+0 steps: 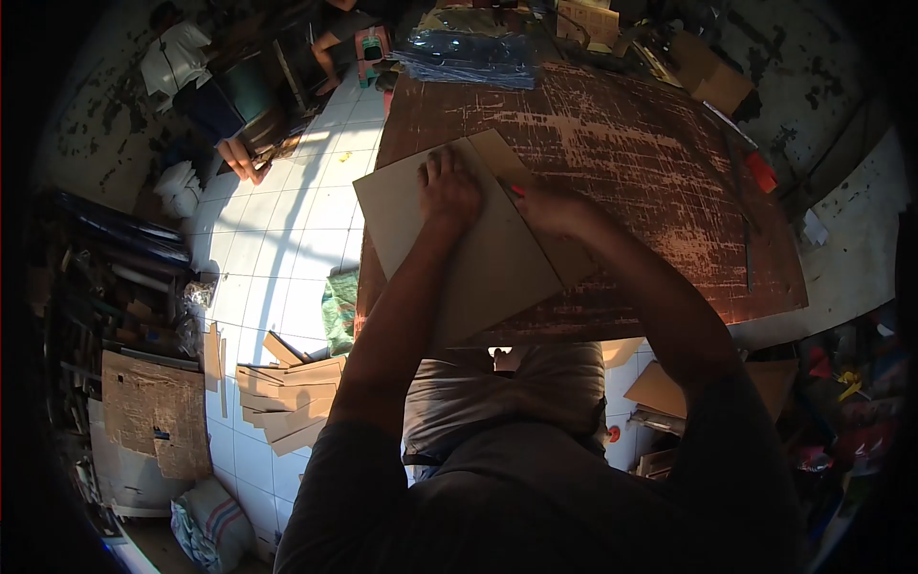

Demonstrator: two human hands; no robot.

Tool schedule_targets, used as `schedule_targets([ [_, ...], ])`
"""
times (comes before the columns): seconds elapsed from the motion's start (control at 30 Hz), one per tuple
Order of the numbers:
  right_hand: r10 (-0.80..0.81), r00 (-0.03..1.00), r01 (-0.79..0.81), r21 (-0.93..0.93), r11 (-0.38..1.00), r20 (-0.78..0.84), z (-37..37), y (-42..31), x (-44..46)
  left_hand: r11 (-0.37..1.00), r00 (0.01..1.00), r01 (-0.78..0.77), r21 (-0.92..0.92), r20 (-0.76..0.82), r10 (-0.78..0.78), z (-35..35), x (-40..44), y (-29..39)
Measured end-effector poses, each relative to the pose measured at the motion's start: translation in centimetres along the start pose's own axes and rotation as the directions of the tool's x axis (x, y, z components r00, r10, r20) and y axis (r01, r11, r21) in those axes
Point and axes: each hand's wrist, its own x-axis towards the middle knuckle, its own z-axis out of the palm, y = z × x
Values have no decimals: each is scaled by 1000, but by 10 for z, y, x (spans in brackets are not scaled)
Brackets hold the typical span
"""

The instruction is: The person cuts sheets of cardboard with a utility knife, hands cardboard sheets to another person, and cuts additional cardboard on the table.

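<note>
"Cardboard sheet [502,263], where does it lie?"

"On the scratched tabletop [650,191], by the near edge, overlapping a brown piece [495,155]."

"And the grip?"

"Left hand [448,194] flat on the sheet, fingers slightly spread. Right hand [550,210] closed around a red tool [517,190], beside the sheet's edge. Its tip I can't make out."

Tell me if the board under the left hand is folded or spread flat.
Spread flat: the board lies on the table under the left hand, its visible edges straight, with no fold in sight.
</note>
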Motion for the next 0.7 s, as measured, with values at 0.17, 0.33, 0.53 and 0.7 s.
schedule_targets([
  [0.17, -3, 999, 3, 6, 1000, 36, -18, -8, -71, 1000, 1000, 4, -11, 2, -4, 2, 0, -2],
  [0.33, 75, 997, -71, 235, 969, -9, -29, -2, -66, 1000, 1000, 2, 1, 6, -2, 1, 1, -2],
  [0.53, 75, 986, -31, 281, 959, -148, -38, -18, 20, 1000, 1000, -14, 19, -2, 14, 1, 0, -2],
  [0.7, 45, 983, 7, 277, 961, -180, -34, -31, 70, 1000, 1000, 5, 9, -15, -5, 2, 0, -2],
])
